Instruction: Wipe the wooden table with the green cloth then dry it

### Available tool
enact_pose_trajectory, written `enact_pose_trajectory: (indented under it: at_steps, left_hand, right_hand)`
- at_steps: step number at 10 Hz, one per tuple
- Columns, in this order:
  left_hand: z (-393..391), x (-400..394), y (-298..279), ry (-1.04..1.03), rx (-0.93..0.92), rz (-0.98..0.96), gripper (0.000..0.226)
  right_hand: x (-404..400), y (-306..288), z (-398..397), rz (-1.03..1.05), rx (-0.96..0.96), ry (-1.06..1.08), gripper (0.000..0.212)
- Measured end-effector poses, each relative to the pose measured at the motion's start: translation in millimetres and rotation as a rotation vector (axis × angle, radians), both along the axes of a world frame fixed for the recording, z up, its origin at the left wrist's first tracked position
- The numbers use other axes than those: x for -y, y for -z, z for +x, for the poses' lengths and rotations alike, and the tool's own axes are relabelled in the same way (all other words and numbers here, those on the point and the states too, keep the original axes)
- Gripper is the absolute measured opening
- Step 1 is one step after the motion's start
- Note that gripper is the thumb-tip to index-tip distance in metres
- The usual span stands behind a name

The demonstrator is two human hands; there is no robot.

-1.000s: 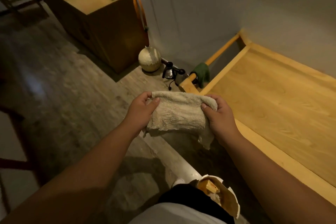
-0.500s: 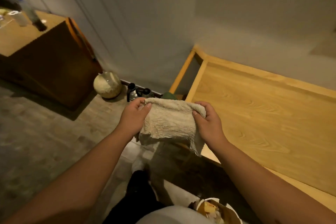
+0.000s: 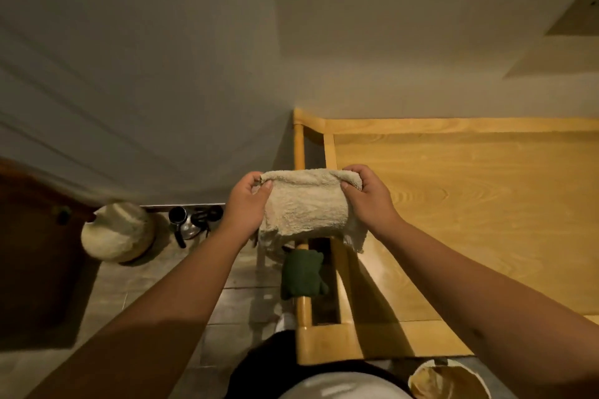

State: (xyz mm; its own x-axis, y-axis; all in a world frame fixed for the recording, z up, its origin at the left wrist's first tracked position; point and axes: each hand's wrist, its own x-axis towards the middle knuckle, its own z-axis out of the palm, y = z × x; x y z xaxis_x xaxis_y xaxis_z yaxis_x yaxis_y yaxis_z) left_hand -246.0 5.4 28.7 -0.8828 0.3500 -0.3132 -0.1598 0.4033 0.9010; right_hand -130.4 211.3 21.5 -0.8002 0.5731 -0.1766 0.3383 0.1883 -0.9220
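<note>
A folded cream towel point(image 3: 308, 207) is stretched between both my hands in the air, above the left end of the light wooden table point(image 3: 470, 204). My left hand point(image 3: 248, 204) grips its left edge and my right hand point(image 3: 366, 196) grips its right edge. Below the towel, the dark green cloth point(image 3: 303, 275) hangs draped over the wooden rail point(image 3: 303, 308) along the table's left side, touched by neither hand.
Walls close off the table at the back and the left. On the tiled floor at left stand a round pale vase point(image 3: 118, 232) and a dark kettle point(image 3: 189, 223), beside a brown cabinet point(image 3: 35, 253). A broken pale container point(image 3: 449, 381) sits at the bottom right.
My view has swung right and down onto the table's left end. Both hands still hold the cream towel, now above the rail, and the green cloth shows fully below it.
</note>
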Motion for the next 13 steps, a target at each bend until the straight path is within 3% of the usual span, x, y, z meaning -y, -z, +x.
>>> enact_pose_trajectory:
  at_steps: [3,5,6,7,8,9,10,11,12,13]
  left_hand:
    - [-85,-25,82,0.053,0.144,-0.107,0.019]
    - [-107,-39,117,0.084,0.132,-0.113,0.014]
    - [-106,-41,125,0.135,0.132,-0.251,0.022]
    - [-93,-35,122,0.202,0.051,-0.434,0.053]
    - [-66,-32,111,0.323,-0.019,-0.256,0.060]
    - [-40,-32,105,0.471,0.150,-0.058,0.062]
    - [-31,-31,103,0.509,0.306,-0.009,0.068]
    - [-32,-25,107,0.618,0.306,-0.113,0.076]
    - [-32,-21,99,0.681,0.261,-0.190,0.080]
    - [-32,-14,95,0.745,-0.093,-0.589,0.087]
  right_hand:
    - [-18,85,-80,0.044,0.191,0.028,0.016]
    - [-23,116,-98,0.161,0.291,0.097,0.008]
    - [-18,119,-97,0.207,0.357,0.117,0.030]
    - [-4,116,-86,0.272,0.350,0.125,0.053]
    - [16,110,-72,0.156,0.280,0.045,0.056]
    - [37,110,-65,0.060,0.302,-0.149,0.063]
    - [51,104,-73,-0.273,0.271,-0.113,0.067]
    - [51,99,-77,-0.401,0.286,-0.038,0.065]
    - [48,93,-70,-0.343,0.346,-0.066,0.067]
    - [45,86,-54,-0.217,0.343,-0.075,0.072]
